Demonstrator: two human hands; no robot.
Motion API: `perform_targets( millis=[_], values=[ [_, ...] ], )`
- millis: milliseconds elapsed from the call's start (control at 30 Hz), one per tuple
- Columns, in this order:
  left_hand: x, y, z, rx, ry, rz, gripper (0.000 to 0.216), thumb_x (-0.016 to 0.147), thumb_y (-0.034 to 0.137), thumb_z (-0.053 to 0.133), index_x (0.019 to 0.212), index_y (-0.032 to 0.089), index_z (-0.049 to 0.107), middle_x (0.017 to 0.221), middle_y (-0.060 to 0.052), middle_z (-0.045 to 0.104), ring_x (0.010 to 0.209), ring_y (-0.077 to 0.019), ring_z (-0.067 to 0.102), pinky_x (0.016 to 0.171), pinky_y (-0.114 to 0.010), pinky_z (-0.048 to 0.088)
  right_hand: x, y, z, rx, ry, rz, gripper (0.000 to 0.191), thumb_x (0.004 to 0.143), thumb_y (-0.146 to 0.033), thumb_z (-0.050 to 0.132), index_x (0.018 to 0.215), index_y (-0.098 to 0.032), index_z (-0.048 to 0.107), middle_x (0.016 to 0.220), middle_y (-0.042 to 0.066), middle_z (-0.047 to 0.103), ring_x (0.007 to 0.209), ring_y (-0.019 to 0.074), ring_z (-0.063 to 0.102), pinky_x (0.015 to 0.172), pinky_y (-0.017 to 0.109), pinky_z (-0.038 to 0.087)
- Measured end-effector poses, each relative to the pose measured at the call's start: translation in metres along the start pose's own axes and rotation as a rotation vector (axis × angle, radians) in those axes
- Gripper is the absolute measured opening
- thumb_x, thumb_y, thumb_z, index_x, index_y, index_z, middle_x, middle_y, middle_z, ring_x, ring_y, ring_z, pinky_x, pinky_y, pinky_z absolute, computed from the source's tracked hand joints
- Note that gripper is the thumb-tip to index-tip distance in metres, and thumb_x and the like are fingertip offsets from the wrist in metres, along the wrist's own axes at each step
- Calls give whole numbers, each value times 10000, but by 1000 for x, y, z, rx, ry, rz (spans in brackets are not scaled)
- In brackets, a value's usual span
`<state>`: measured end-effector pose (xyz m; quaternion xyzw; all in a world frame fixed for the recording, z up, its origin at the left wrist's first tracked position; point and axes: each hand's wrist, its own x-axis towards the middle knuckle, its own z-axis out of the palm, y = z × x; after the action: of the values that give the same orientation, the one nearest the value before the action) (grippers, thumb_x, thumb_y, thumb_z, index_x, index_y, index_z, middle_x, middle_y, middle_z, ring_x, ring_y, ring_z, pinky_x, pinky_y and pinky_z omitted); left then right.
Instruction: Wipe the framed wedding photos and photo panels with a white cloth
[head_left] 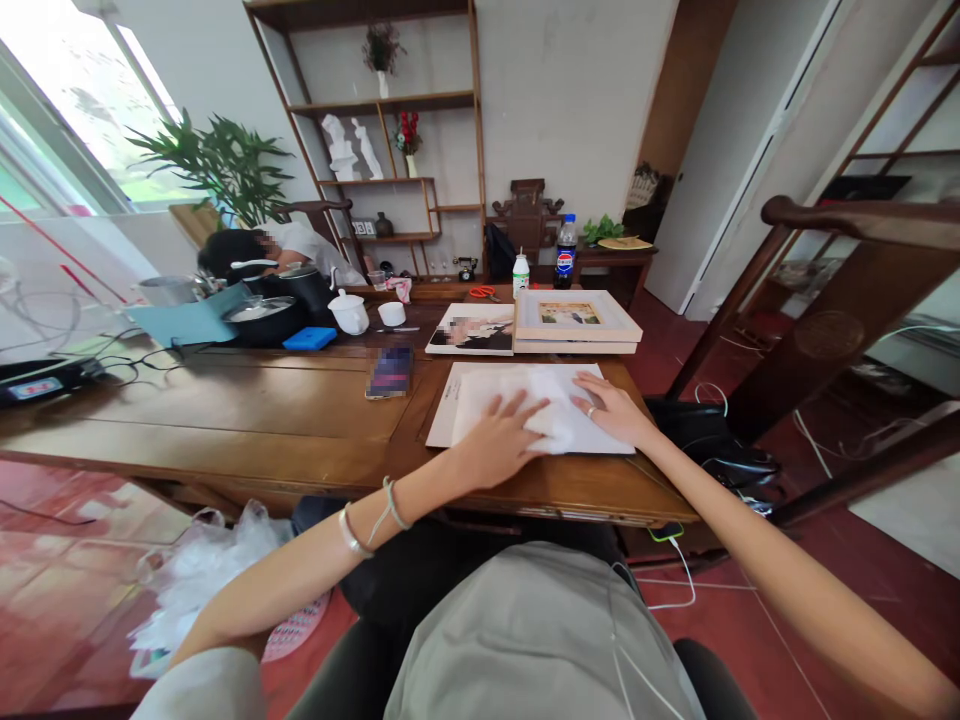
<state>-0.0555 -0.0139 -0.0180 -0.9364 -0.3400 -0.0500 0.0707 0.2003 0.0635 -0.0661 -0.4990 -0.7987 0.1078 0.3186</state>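
Both hands rest on a thin white sheet [480, 395], which looks partly see-through and slightly blurred. Beneath it lies a white board or large book [444, 418] with small print along its left side. My left hand [504, 438] lies flat on the sheet's lower middle, fingers spread. At the sheet's right side, my right hand [609, 408] is also laid flat with its fingers apart, a ring on one finger. Just beyond the sheet are a photo book [472, 330] with a picture on its cover and a stack of pale framed boxes [577, 318].
A phone [389, 372] lies left of the sheet on the wooden table [300, 410]. Farther back stand a white lidded cup [349, 312], orange scissors [484, 292], a small white bottle [520, 272] and a cola bottle [565, 250]. Another person [307, 245] leans on the table's far left.
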Motion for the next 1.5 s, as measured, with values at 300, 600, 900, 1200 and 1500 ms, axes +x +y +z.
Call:
perform_targets(
  millis=[300, 600, 900, 1200, 1500],
  values=[
    [-14, -16, -13, -92, -25, 30, 309, 971, 331, 407, 1206, 256, 592, 1404, -59, 487, 1378, -254, 323, 1088, -457, 326, 0, -1, 0, 12, 6, 1, 402, 857, -388, 551, 1217, -224, 623, 1373, 72, 537, 1328, 266, 423, 1136, 468, 300],
    [74, -77, -12, -232, -4, -62, 452, 982, 445, 311, 1073, 131, 623, 1061, -110, 683, 991, -237, 634, 895, -313, 455, -1, -5, -4, -74, 76, 28, 361, 814, -417, 587, 1083, -201, 692, 1248, 104, 627, 1184, 277, 561, 1066, 463, 389],
    [135, -22, 3, -161, 14, -82, 441, 976, 425, 336, 1277, 161, 523, 1221, -147, 611, 1115, -288, 574, 936, -403, 441, -4, -9, -9, -100, 21, 18, 327, 858, -350, 505, 1100, -204, 669, 1154, 101, 668, 1077, 305, 618, 946, 451, 475],
    [95, -51, 11, -104, 105, -38, 413, 977, 410, 358, 1202, 130, 562, 1150, -142, 633, 1057, -275, 596, 913, -379, 457, -8, -5, -8, -80, 13, -72, 373, 860, -324, 498, 1166, -179, 654, 1296, 100, 600, 1275, 291, 486, 1103, 463, 354],
    [155, -27, -6, -285, -73, 0, 480, 987, 435, 294, 1071, 107, 634, 1057, -137, 675, 1021, -248, 613, 887, -325, 457, -17, -8, -7, -25, 12, -71, 348, 879, -341, 472, 1164, -220, 629, 1231, 83, 635, 1173, 270, 573, 1026, 430, 436]
  ],
)
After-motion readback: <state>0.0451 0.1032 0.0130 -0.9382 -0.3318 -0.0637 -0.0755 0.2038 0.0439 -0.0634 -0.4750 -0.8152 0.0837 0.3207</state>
